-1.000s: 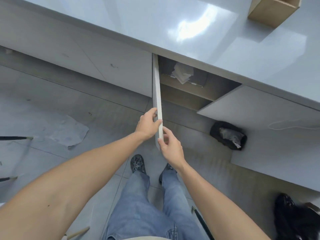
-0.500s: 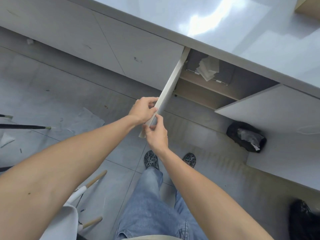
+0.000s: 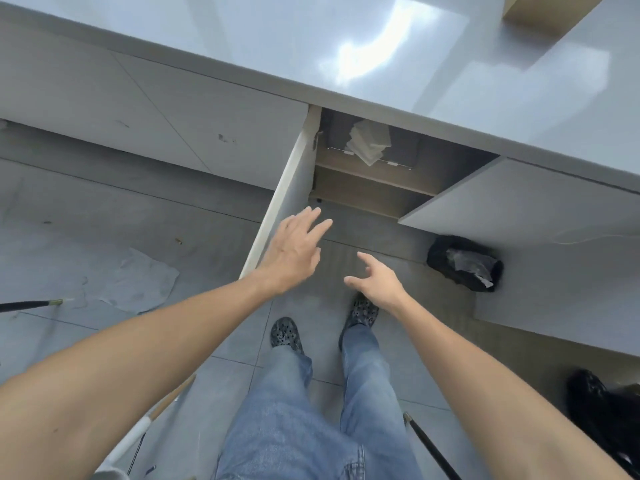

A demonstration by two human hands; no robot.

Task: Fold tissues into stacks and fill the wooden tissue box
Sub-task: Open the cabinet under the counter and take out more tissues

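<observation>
White tissues (image 3: 367,143) stick out of a dark holder on a shelf inside the open cabinet under the grey counter (image 3: 311,46). A corner of the wooden tissue box (image 3: 540,13) shows on the counter at the top right. The left cabinet door (image 3: 277,202) stands swung open, edge toward me. My left hand (image 3: 294,252) is open with fingers spread, just right of that door's edge and off it. My right hand (image 3: 375,282) is open too, empty, lower and to the right, in front of the cabinet opening.
The right cabinet door (image 3: 519,209) is open as well. A black bag with crumpled plastic (image 3: 464,263) lies on the floor under it. Another black bag (image 3: 606,410) sits at the lower right. A sheet of paper (image 3: 138,282) and thin chair legs (image 3: 31,304) are on the left floor.
Both hands have let go of the left cabinet door's edge and now reach, fingers spread, toward the opening. The door stays open.
</observation>
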